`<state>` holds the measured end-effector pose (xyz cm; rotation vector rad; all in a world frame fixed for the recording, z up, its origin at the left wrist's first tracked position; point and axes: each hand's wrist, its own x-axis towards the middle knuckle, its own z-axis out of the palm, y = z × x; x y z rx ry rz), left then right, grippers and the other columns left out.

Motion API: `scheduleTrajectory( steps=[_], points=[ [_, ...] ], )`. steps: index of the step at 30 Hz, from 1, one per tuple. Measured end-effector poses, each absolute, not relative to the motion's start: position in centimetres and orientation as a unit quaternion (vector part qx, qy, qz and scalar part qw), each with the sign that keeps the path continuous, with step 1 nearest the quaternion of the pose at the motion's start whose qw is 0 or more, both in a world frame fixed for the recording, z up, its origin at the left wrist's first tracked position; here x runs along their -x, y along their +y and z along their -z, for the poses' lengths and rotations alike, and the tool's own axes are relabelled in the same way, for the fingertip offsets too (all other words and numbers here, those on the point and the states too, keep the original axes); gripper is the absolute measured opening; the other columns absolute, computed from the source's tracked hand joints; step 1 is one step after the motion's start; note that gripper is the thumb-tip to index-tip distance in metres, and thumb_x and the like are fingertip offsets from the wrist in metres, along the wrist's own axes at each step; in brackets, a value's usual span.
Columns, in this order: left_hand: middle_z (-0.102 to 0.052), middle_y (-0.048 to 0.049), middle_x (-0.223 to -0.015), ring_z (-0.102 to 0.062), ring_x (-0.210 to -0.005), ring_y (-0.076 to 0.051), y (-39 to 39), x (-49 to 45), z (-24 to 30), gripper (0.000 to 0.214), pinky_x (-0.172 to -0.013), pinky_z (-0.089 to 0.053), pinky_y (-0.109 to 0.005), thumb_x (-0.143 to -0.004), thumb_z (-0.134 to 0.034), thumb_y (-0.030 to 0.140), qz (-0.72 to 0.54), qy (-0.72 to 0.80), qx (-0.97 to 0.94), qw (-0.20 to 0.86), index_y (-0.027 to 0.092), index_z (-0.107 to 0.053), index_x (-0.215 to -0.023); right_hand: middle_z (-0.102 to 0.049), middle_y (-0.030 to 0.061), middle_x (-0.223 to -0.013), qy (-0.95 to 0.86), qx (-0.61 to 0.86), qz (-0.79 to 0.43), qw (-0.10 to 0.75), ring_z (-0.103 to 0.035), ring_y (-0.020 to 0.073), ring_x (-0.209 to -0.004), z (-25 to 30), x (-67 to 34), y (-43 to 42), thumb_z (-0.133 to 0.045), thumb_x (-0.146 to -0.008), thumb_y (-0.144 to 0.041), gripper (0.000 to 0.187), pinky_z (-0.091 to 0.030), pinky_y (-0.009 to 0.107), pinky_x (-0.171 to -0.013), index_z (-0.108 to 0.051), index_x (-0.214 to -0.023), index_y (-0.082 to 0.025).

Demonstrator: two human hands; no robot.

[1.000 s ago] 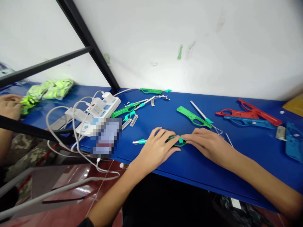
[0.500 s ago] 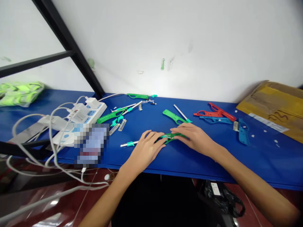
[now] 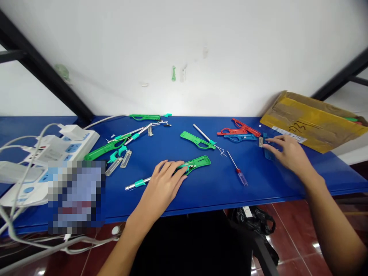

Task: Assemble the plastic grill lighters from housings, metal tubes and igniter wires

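My left hand (image 3: 165, 180) curls over a green lighter half-shell (image 3: 202, 162) at the front middle of the blue table. Its fingertips press on teal and wire parts inside the shell. A metal lighter tube (image 3: 130, 187) with a teal sleeve sticks out left of this hand. At the right, my right hand (image 3: 287, 151) reaches over a blue lighter half-shell (image 3: 268, 154), thumb and forefinger apart. The tips are beside a small clear fuel tank (image 3: 260, 142); whether they touch it I cannot tell. A screwdriver (image 3: 242, 177) with a clear and red handle lies between the hands.
Red half-shells (image 3: 244, 125) and another blue one (image 3: 241, 137) lie back right, before a cardboard box (image 3: 313, 122). A loose green half-shell (image 3: 197, 140) is at the middle. Lighter parts, clear tanks (image 3: 125, 159), a power strip (image 3: 80, 149) and a blurred phone (image 3: 79, 195) occupy the left.
My right hand has left the green half-shell and moved right to the clear tank and blue shell. The screwdriver has come into sight. The view has turned right.
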<state>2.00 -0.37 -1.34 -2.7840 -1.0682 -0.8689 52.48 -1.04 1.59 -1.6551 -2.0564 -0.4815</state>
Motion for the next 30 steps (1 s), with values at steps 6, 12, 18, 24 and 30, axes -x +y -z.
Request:
scheduleTrajectory(
  steps=[6, 12, 18, 24, 30],
  points=[
    [-0.075, -0.0108, -0.138, -0.072, -0.12, -0.028, -0.4, -2.0, 1.2, 0.023, -0.113, -0.05, -0.055, -0.113, -0.052, 0.023, 0.284, -0.343, 0.895, 0.011, 0.021, -0.067, -0.13, -0.07, 0.0108, -0.102, -0.778, 0.566, 0.157, 0.221, -0.057, 0.0237, -0.078, 0.5, -52.0, 0.0, -0.047, -0.11, -0.054, 0.046, -0.049, 0.039, -0.07, -0.081, -0.113, -0.023],
    [-0.072, -0.0136, -0.144, -0.07, -0.127, -0.031, -0.5, -1.7, 0.7, 0.036, -0.115, -0.049, -0.057, -0.111, -0.059, 0.026, 0.308, -0.336, 0.89, 0.01, 0.019, -0.058, -0.146, -0.071, 0.015, -0.09, -0.77, 0.579, 0.143, 0.227, -0.057, 0.0249, -0.075, -0.6, -49.8, -1.0, -0.051, -0.111, -0.043, 0.039, -0.048, 0.041, -0.07, -0.081, -0.11, -0.019],
    [-0.066, -0.0156, -0.151, -0.061, -0.141, -0.03, -1.8, -2.6, -0.9, 0.049, -0.119, -0.049, -0.051, -0.107, -0.065, 0.02, 0.378, -0.288, 0.88, -0.011, 0.02, -0.05, -0.153, -0.077, 0.0095, -0.119, -0.78, 0.568, 0.068, 0.256, -0.072, 0.0261, -0.105, -4.1, -38.7, -6.0, -0.057, -0.11, -0.027, 0.033, -0.059, 0.042, -0.09, -0.068, -0.141, -0.027],
    [-0.072, -0.0152, -0.143, -0.064, -0.137, -0.029, -3.6, -5.1, -0.8, 0.04, -0.124, -0.044, -0.056, -0.112, -0.056, 0.026, 0.314, -0.208, 0.926, -0.029, 0.014, -0.052, -0.15, -0.076, 0.0085, -0.12, -0.869, 0.409, -0.123, 0.249, -0.071, 0.0226, -0.107, -4.9, -27.6, -10.0, -0.056, -0.108, -0.018, 0.037, -0.061, 0.04, -0.096, -0.068, -0.142, -0.028],
    [-0.078, -0.0025, -0.103, -0.071, -0.09, -0.018, -3.3, -4.6, 0.0, 0.012, -0.09, -0.054, -0.036, -0.112, -0.056, 0.02, 0.358, -0.206, 0.902, -0.122, 0.018, -0.064, -0.121, -0.077, 0.011, -0.128, -0.703, 0.611, -0.084, 0.355, -0.073, 0.0222, -0.095, -4.1, -37.3, -8.3, -0.064, -0.107, -0.038, 0.059, -0.059, 0.038, -0.091, -0.048, -0.163, -0.028]
  ],
)
